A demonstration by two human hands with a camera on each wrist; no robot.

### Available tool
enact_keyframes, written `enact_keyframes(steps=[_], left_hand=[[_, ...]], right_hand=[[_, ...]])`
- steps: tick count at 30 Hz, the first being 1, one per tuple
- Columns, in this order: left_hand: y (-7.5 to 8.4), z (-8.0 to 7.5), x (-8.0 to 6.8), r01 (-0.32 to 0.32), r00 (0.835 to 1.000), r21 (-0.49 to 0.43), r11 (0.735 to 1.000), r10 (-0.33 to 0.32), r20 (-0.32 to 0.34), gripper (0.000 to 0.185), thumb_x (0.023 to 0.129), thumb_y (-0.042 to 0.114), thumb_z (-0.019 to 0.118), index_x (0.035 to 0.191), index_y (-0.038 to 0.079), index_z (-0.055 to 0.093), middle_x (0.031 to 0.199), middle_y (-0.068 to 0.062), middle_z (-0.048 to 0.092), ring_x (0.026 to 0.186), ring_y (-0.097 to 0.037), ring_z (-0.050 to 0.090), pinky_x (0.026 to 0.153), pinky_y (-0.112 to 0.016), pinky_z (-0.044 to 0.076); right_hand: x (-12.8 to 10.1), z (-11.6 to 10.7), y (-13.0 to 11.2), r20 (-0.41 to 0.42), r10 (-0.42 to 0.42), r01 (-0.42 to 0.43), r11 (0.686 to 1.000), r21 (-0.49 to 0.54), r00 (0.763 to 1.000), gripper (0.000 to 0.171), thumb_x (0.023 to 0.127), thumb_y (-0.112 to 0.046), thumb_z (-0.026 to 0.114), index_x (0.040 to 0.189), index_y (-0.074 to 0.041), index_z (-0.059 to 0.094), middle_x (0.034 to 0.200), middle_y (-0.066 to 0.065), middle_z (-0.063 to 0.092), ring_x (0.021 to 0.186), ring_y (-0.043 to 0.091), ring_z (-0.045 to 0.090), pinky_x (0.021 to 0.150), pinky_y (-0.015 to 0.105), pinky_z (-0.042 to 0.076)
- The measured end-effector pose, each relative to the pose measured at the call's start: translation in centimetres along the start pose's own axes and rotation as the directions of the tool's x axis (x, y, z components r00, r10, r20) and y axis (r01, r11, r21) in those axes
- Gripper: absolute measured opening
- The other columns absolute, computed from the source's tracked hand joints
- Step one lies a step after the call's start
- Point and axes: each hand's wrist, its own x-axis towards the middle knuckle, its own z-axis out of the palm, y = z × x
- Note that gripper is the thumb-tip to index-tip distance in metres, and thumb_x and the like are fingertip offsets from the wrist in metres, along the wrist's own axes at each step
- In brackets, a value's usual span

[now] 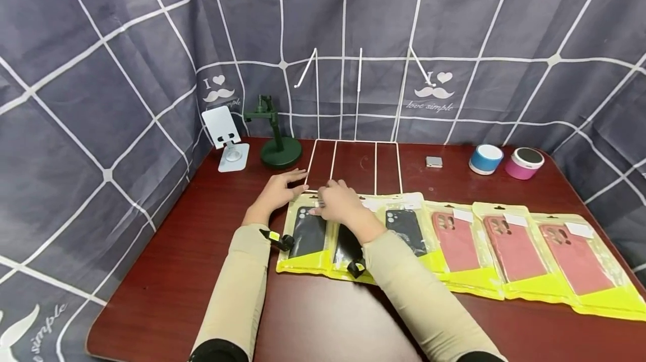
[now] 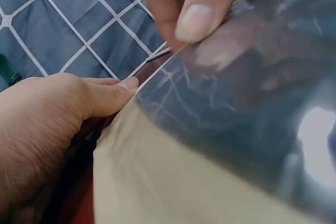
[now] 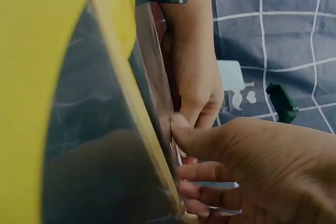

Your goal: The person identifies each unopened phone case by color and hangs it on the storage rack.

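The left hand (image 1: 275,194) is lying with fingers nearly straight, its thumb touching the edge of the leftmost flat clear-and-yellow plastic packet (image 1: 308,236), which is enclosing a black phone case; the right hand (image 1: 340,203) is pinching that packet's top edge. The dark red wooden table (image 1: 169,255) is leaving room leftward to its edge. A row of six packets (image 1: 456,244) is running rightward, ending near the right edge. A white wire rack (image 1: 375,168) is standing just behind.

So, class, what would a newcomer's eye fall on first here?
Probably the row of yellow-edged bags on the table, with pink phone cases at the right and dark ones at the left. Next, the left hand and right hand at the row's left end. Then a blue cylinder and pink cylinder at the table's back right.
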Motion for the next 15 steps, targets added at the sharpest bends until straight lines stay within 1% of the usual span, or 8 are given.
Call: enact_keyframes(steps=[1, 2, 4, 6, 8, 11, 13, 15], left_hand=[[0.1, 0.2, 0.0, -0.001, 1.0, 0.002, 1.0, 0.001, -0.001, 0.05, 0.098, 0.034, 0.068, 0.144, 0.019, 0.058, 0.153, -0.003, 0.048, 0.146, -0.022, 0.035, 0.116, -0.049, 0.032], [0.2, 0.3, 0.0, 0.001, 1.0, -0.002, 1.0, -0.001, -0.004, 0.049, 0.097, 0.034, 0.068, 0.143, 0.019, 0.06, 0.152, -0.003, 0.049, 0.146, -0.022, 0.036, 0.116, -0.048, 0.033], [0.3, 0.4, 0.1, 0.003, 1.0, 0.005, 1.0, -0.003, -0.007, 0.048, 0.097, 0.034, 0.069, 0.141, 0.019, 0.061, 0.151, -0.002, 0.05, 0.145, -0.021, 0.037, 0.116, -0.047, 0.033], [0.3, 0.4, 0.2, 0.0, 1.0, 0.013, 1.0, 0.0, -0.01, 0.047, 0.097, 0.034, 0.069, 0.141, 0.019, 0.061, 0.151, -0.002, 0.05, 0.145, -0.021, 0.038, 0.116, -0.047, 0.033], [0.2, 0.3, 0.3, -0.001, 1.0, 0.017, 1.0, 0.001, -0.014, 0.047, 0.097, 0.034, 0.069, 0.141, 0.02, 0.061, 0.151, -0.002, 0.05, 0.144, -0.022, 0.038, 0.116, -0.047, 0.033], [0.1, 0.2, 0.4, 0.002, 1.0, 0.016, 1.0, -0.002, -0.019, 0.048, 0.097, 0.035, 0.069, 0.142, 0.021, 0.061, 0.151, -0.002, 0.05, 0.144, -0.022, 0.039, 0.116, -0.047, 0.033], [-0.1, 0.1, 0.3, 0.009, 1.0, 0.005, 1.0, -0.009, -0.023, 0.049, 0.096, 0.037, 0.07, 0.141, 0.021, 0.062, 0.151, -0.001, 0.051, 0.143, -0.022, 0.04, 0.115, -0.047, 0.034], [-0.4, 0.0, 0.2, 0.014, 0.999, -0.02, 1.0, -0.015, -0.035, 0.049, 0.094, 0.038, 0.072, 0.14, 0.021, 0.063, 0.149, -0.001, 0.053, 0.142, -0.022, 0.042, 0.114, -0.048, 0.035]], right_hand=[[0.0, 0.2, 0.1, 0.003, 0.036, -0.036, 0.999, -0.005, 0.999, 0.046, 0.089, -0.056, 0.07, 0.111, -0.016, 0.073, 0.12, 0.007, 0.062, 0.113, 0.033, 0.054, 0.09, 0.05, 0.052], [-0.1, 0.3, 0.3, 0.006, 0.052, -0.052, 0.999, 0.005, 0.999, 0.045, 0.088, -0.058, 0.07, 0.107, -0.017, 0.073, 0.116, 0.006, 0.064, 0.112, 0.032, 0.055, 0.089, 0.049, 0.052], [-0.2, 0.5, 0.6, 0.017, 0.053, -0.053, 0.998, 0.04, 0.998, 0.043, 0.088, -0.057, 0.071, 0.103, -0.017, 0.073, 0.108, 0.003, 0.067, 0.106, 0.03, 0.056, 0.088, 0.047, 0.051], [-0.2, 0.5, 0.7, 0.024, 0.026, -0.028, 0.997, 0.073, 0.999, 0.041, 0.09, -0.054, 0.071, 0.104, -0.016, 0.072, 0.103, 0.001, 0.069, 0.1, 0.027, 0.057, 0.087, 0.045, 0.05], [-0.2, 0.4, 0.8, 0.014, -0.014, 0.012, 0.996, 0.087, 1.0, 0.035, 0.092, -0.049, 0.07, 0.105, -0.016, 0.071, 0.101, -0.001, 0.07, 0.096, 0.025, 0.057, 0.085, 0.043, 0.049], [-0.1, 0.2, 0.8, -0.04, -0.068, 0.071, 0.995, 0.071, 0.997, 0.025, 0.096, -0.043, 0.067, 0.107, -0.02, 0.067, 0.102, -0.002, 0.069, 0.094, 0.025, 0.057, 0.081, 0.041, 0.05], [-0.3, -0.1, 0.6, -0.079, -0.106, 0.112, 0.991, 0.078, 0.991, 0.019, 0.098, -0.038, 0.065, 0.107, -0.021, 0.065, 0.102, -0.001, 0.069, 0.093, 0.025, 0.061, 0.077, 0.04, 0.052], [-0.6, -0.8, 0.3, -0.104, -0.136, 0.147, 0.984, 0.101, 0.985, 0.015, 0.1, -0.035, 0.063, 0.107, -0.021, 0.062, 0.095, 0.0, 0.069, 0.084, 0.023, 0.064, 0.07, 0.037, 0.053]])
